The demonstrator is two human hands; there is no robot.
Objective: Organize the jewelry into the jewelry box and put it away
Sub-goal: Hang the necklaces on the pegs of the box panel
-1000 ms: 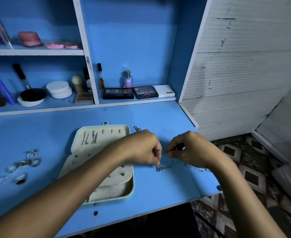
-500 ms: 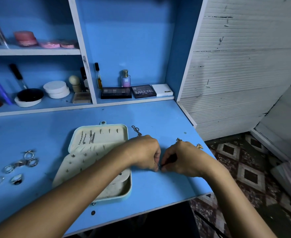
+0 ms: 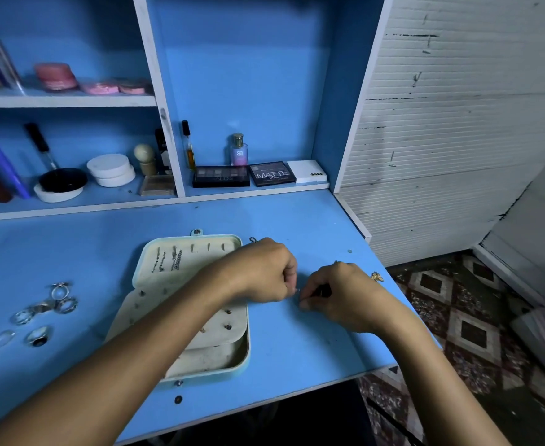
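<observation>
Both hands meet just above the blue table (image 3: 296, 355), right of the open jewelry box (image 3: 197, 304). The left hand (image 3: 264, 272) has its fingers curled tight, its grip narrow, pinching one end of a small silvery piece of jewelry (image 3: 296, 290); the right hand (image 3: 338, 297) pinches the other end with curled fingertips. The piece shows only as a glint in the gap between the two grips, too small to tell what kind it is. The left forearm crosses over the box, whose lid lies flat with a few chains (image 3: 171, 260) on its lining, and whose studded insert holds small earrings. A gold trinket (image 3: 376, 276) lies on the table just beyond the right hand, and a cluster of rings (image 3: 44, 305) sits well apart at the left. Makeup palettes (image 3: 243, 175) rest on the shelf behind.
</observation>
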